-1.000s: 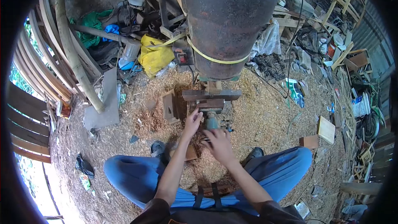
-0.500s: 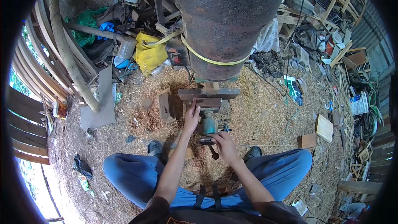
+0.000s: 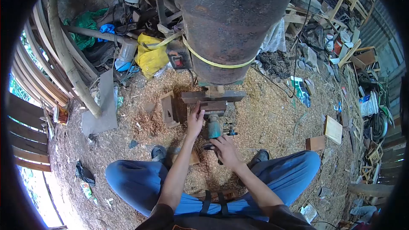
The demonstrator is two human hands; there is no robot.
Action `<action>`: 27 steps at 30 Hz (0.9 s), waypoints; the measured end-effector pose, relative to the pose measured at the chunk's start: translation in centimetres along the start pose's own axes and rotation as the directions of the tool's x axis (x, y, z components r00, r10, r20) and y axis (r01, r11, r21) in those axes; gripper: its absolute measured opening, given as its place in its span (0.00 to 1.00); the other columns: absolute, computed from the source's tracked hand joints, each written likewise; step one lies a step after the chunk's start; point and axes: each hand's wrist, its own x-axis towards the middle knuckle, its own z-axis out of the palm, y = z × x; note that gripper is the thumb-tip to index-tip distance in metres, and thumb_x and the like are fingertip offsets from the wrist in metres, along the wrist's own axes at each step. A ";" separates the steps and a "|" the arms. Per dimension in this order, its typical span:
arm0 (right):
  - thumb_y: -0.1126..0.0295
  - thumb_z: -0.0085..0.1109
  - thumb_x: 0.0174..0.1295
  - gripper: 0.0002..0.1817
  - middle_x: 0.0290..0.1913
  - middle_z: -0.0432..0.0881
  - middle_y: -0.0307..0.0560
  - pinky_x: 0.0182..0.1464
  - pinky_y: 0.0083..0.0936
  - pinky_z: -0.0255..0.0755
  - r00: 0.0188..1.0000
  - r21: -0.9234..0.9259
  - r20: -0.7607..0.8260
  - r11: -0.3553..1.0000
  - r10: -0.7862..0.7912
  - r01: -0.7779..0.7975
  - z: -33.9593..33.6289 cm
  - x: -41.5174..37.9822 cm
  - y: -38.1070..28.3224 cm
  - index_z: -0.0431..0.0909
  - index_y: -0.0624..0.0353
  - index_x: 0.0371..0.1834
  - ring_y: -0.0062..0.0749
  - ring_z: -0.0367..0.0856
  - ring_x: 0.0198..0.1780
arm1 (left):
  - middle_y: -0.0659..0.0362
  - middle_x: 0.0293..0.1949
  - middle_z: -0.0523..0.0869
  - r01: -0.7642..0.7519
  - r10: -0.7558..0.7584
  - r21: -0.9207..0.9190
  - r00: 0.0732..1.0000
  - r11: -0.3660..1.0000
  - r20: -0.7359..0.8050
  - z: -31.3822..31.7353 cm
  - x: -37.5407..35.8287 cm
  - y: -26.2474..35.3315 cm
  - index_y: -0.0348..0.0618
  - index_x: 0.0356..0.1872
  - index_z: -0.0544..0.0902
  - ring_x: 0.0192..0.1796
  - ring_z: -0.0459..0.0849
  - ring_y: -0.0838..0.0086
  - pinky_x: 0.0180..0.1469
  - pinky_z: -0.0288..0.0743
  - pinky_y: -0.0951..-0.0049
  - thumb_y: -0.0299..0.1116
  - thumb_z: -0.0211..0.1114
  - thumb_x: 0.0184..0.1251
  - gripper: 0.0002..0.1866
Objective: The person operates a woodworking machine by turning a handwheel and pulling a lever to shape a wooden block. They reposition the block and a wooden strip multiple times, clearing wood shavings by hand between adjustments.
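My left hand (image 3: pixel 195 122) is closed on the left end of a dark wooden block (image 3: pixel 214 105), thumb and fingers about it. The block lies against a longer dark bar (image 3: pixel 234 96) on the machine, below its big rusty housing (image 3: pixel 226 30). On the green machine column (image 3: pixel 214 130), a dark handwheel (image 3: pixel 207 146) sticks out towards me. My right hand (image 3: pixel 227 150) grips its rim from the right and covers most of it. Only the end of the wheel's crank handle shows under that hand.
Wood shavings (image 3: pixel 268 119) cover the ground. A wooden box-like piece (image 3: pixel 169 110) stands left of the machine. Two wood blocks, one brown (image 3: pixel 315 143) and one pale (image 3: pixel 333 129), lie to the right. A black cable (image 3: pixel 298 42) hangs at the upper right.
My right hand has moved slightly left and over the handwheel, and the crank handle has turned mostly out of sight beneath it. My left hand stays at the block's left end.
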 end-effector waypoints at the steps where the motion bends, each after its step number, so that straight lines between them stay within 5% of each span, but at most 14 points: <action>1: 0.68 0.62 0.64 0.15 0.43 0.80 0.44 0.55 0.42 0.70 1.000 -0.035 0.022 0.999 -0.001 0.001 0.4 0.2 -0.4 0.83 0.55 0.53 0.44 0.76 0.54 | 0.44 0.52 0.88 0.000 0.000 0.001 1.000 1.000 0.003 -0.1 0.2 -0.5 0.43 0.78 0.68 0.42 0.86 0.62 0.46 0.79 0.64 0.39 0.60 0.80 0.30; 2: 0.68 0.62 0.64 0.15 0.43 0.80 0.44 0.55 0.42 0.70 1.000 -0.037 0.025 0.999 0.002 -0.001 1.0 0.4 -1.0 0.83 0.55 0.53 0.44 0.76 0.54 | 0.44 0.51 0.88 -0.013 0.013 -0.013 1.000 1.000 -0.007 0.1 0.3 -0.6 0.44 0.78 0.67 0.41 0.86 0.64 0.45 0.79 0.64 0.40 0.61 0.79 0.30; 4: 0.68 0.62 0.63 0.15 0.42 0.80 0.42 0.58 0.44 0.70 0.978 -0.434 0.209 0.895 -0.013 0.105 1.3 1.5 -2.9 0.83 0.55 0.53 0.42 0.76 0.54 | 0.45 0.50 0.89 -0.024 0.023 -0.025 0.999 0.999 -0.030 -0.3 0.1 0.4 0.45 0.78 0.67 0.40 0.85 0.66 0.43 0.79 0.65 0.40 0.61 0.79 0.31; 6: 0.67 0.61 0.65 0.14 0.42 0.79 0.42 0.61 0.44 0.69 0.973 -0.395 0.230 0.911 -0.029 0.121 0.4 1.5 -2.5 0.83 0.55 0.53 0.39 0.76 0.54 | 0.47 0.52 0.89 0.095 -0.102 0.096 0.991 0.991 0.081 -1.1 0.0 1.4 0.43 0.78 0.67 0.41 0.85 0.67 0.46 0.79 0.67 0.43 0.62 0.79 0.32; 7: 0.66 0.60 0.67 0.14 0.44 0.80 0.44 0.62 0.44 0.68 0.979 -0.229 0.183 0.965 -0.087 0.129 0.2 1.4 -1.6 0.83 0.57 0.53 0.41 0.76 0.54 | 0.47 0.52 0.89 0.094 -0.101 0.095 0.992 0.991 0.080 -0.7 -0.2 1.1 0.43 0.78 0.67 0.41 0.85 0.67 0.46 0.79 0.67 0.43 0.62 0.79 0.32; 9: 0.66 0.59 0.69 0.14 0.45 0.80 0.46 0.62 0.44 0.68 0.980 -0.052 0.131 0.986 -0.150 0.158 -0.3 0.7 -0.1 0.82 0.59 0.53 0.43 0.75 0.55 | 0.45 0.59 0.86 0.015 0.005 -0.249 0.997 0.968 0.076 -0.5 -1.2 0.5 0.40 0.77 0.68 0.54 0.86 0.61 0.56 0.79 0.66 0.44 0.61 0.79 0.32; 10: 0.66 0.58 0.70 0.13 0.47 0.80 0.49 0.62 0.45 0.67 0.997 0.045 -0.072 0.999 -0.017 0.020 -0.2 -0.5 0.3 0.82 0.61 0.53 0.46 0.75 0.55 | 0.45 0.59 0.86 0.017 0.000 -0.244 0.998 0.970 0.068 -1.2 -2.3 1.4 0.40 0.77 0.68 0.54 0.86 0.61 0.56 0.79 0.66 0.44 0.61 0.79 0.32; 11: 0.67 0.58 0.71 0.13 0.49 0.79 0.51 0.62 0.45 0.67 0.957 0.167 -0.255 0.981 0.140 -0.099 -0.1 -1.4 0.9 0.81 0.62 0.52 0.50 0.74 0.55 | 0.45 0.62 0.84 -0.010 0.018 -0.112 0.997 0.994 0.069 -1.7 -3.8 2.3 0.38 0.76 0.69 0.60 0.83 0.58 0.62 0.76 0.64 0.42 0.61 0.80 0.31; 14: 0.67 0.58 0.71 0.13 0.50 0.79 0.57 0.60 0.44 0.68 0.985 0.342 -0.081 0.933 0.150 -0.114 0.9 -3.4 4.0 0.79 0.66 0.52 0.56 0.73 0.56 | 0.43 0.67 0.80 -0.141 0.132 0.047 0.979 0.989 0.156 -2.4 -9.2 7.5 0.37 0.74 0.71 0.70 0.77 0.54 0.71 0.71 0.59 0.38 0.60 0.80 0.27; 19: 0.72 0.60 0.68 0.12 0.45 0.78 0.61 0.53 0.45 0.71 0.965 0.436 -0.230 0.900 0.129 -0.017 3.6 -3.3 4.6 0.78 0.66 0.52 0.61 0.75 0.47 | 0.44 0.67 0.79 -0.411 0.350 0.212 0.896 0.887 0.273 -2.4 -13.3 5.9 0.33 0.69 0.74 0.72 0.75 0.52 0.73 0.70 0.61 0.30 0.60 0.78 0.23; 22: 0.76 0.61 0.65 0.12 0.44 0.79 0.59 0.49 0.47 0.72 0.944 0.348 -0.307 0.938 0.119 -0.005 3.7 -3.1 4.0 0.79 0.64 0.51 0.59 0.77 0.45 | 0.44 0.65 0.80 -0.419 0.386 0.246 0.906 0.874 0.174 -1.7 -13.9 4.2 0.31 0.62 0.78 0.68 0.78 0.50 0.67 0.78 0.62 0.15 0.58 0.70 0.20; 24: 0.75 0.63 0.63 0.13 0.44 0.81 0.56 0.49 0.46 0.71 0.979 0.178 -0.142 0.977 0.145 -0.119 2.2 -2.0 1.7 0.80 0.62 0.50 0.54 0.79 0.48 | 0.44 0.64 0.81 -0.347 0.338 0.134 0.937 0.928 0.087 -0.9 -15.1 1.7 0.32 0.61 0.78 0.66 0.82 0.51 0.68 0.78 0.60 0.14 0.56 0.68 0.20; 26: 0.73 0.64 0.63 0.12 0.45 0.82 0.52 0.49 0.44 0.69 0.983 -0.058 -0.115 0.986 0.146 -0.153 1.5 -0.9 -0.6 0.80 0.57 0.49 0.49 0.79 0.49 | 0.45 0.60 0.84 -0.080 0.077 -0.080 0.996 0.994 -0.048 -0.1 -15.5 1.1 0.34 0.61 0.78 0.60 0.86 0.52 0.64 0.80 0.59 0.14 0.57 0.68 0.20; 27: 0.72 0.64 0.63 0.12 0.45 0.82 0.51 0.50 0.43 0.68 0.988 -0.190 -0.089 0.971 0.127 -0.142 1.4 -0.6 -1.2 0.80 0.56 0.49 0.48 0.79 0.50 | 0.45 0.57 0.86 -0.110 0.104 -0.062 0.990 0.992 -0.098 0.8 -15.5 -1.3 0.36 0.61 0.79 0.57 0.88 0.52 0.60 0.81 0.59 0.17 0.57 0.72 0.18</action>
